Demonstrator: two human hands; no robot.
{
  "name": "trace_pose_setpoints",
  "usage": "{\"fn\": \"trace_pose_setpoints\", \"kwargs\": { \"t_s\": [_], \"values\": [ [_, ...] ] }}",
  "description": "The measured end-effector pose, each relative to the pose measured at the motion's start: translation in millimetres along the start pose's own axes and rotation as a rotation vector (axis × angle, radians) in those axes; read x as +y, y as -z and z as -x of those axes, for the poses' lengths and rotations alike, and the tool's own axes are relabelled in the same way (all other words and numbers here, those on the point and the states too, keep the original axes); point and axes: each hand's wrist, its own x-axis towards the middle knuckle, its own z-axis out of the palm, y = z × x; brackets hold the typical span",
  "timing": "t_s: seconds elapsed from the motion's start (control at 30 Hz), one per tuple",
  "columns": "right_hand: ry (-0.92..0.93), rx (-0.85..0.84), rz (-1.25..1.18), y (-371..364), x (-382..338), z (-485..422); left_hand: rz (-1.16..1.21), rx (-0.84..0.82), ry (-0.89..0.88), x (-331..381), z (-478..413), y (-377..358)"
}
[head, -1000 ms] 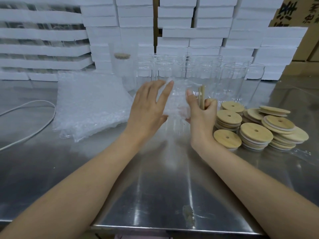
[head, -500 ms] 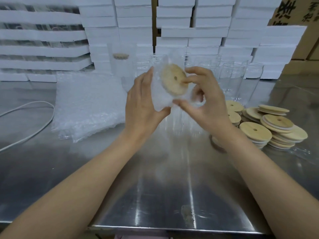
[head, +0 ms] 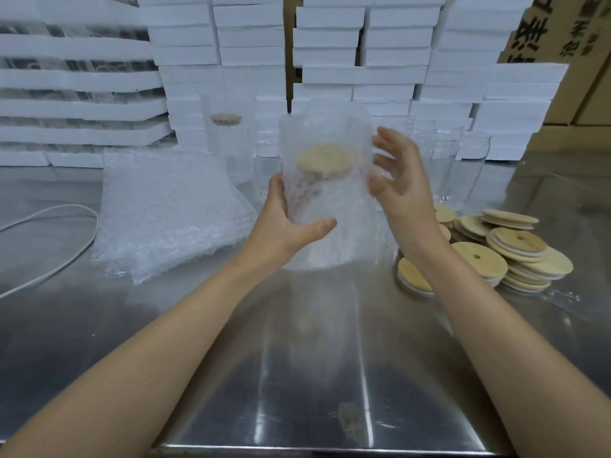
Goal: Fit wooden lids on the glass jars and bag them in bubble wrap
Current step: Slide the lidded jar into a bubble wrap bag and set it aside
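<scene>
Only a blurred wooden lid shows through the bubble-wrap bag; the glass jar under it is hard to make out. The left grip clasps the bag, thumb in front, fingers hidden behind. Just right of it, the right grip hangs open, fingers loosely spread, above the steel surface.

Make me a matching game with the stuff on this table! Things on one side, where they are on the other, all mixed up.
Things:
1. bagged jar
2. wooden lids
3. bubble wrap bags
4. white cable

Places:
A. far left of the table
B. piled on the right
C. held up in the left hand
D. stacked beside the cable

Pairs: 1-C, 2-B, 3-D, 4-A
</scene>
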Motion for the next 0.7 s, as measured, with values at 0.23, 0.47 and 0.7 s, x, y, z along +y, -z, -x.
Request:
{"fn": "trace_pose_setpoints", "kwargs": {
  "t_s": [0.23, 0.47, 0.7],
  "values": [
    [-0.051, 0.328, -0.324, 14, 2, -12, 0.114, -0.094, 0.049, -2, -6, 7],
    [-0.280, -0.280, -0.037, -7, 20, 11, 0.365, -0.102, 0.100, -1, -8, 8],
    [-0.410, -0.085, -0.347, -9, 18, 5, 0.393, -0.101, 0.240, 5, -17, 7]
  ]
}}
